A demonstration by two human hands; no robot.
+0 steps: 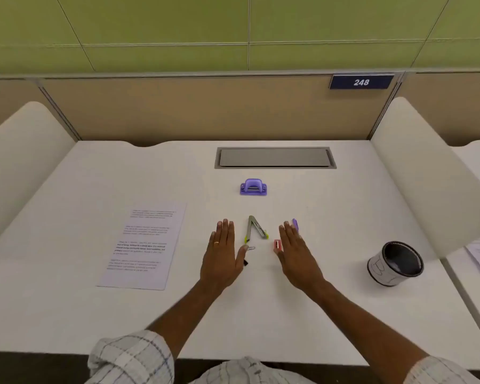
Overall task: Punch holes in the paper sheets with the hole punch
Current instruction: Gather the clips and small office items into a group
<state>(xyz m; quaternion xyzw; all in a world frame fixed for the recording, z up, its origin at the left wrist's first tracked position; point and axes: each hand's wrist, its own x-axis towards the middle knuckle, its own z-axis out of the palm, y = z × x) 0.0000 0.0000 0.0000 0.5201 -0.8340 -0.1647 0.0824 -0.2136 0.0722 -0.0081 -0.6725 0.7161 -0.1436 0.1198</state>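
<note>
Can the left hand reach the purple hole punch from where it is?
Probably yes. The left hand lies flat and empty on the desk, and the hole punch sits further back, slightly to its right. Only bare desk lies between; the open stapler is off to the side.

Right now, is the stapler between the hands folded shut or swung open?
Swung open. The stapler lies on the desk with its two arms splayed into a V, joined at the far end.

Your white table (261,314) carries the purple hole punch (253,187) at the back and printed paper sheets (144,248) on the left. An opened stapler (254,228), a paper clip (251,248), a red sharpener (277,244) and a cup (394,263) also lie on it.
</note>
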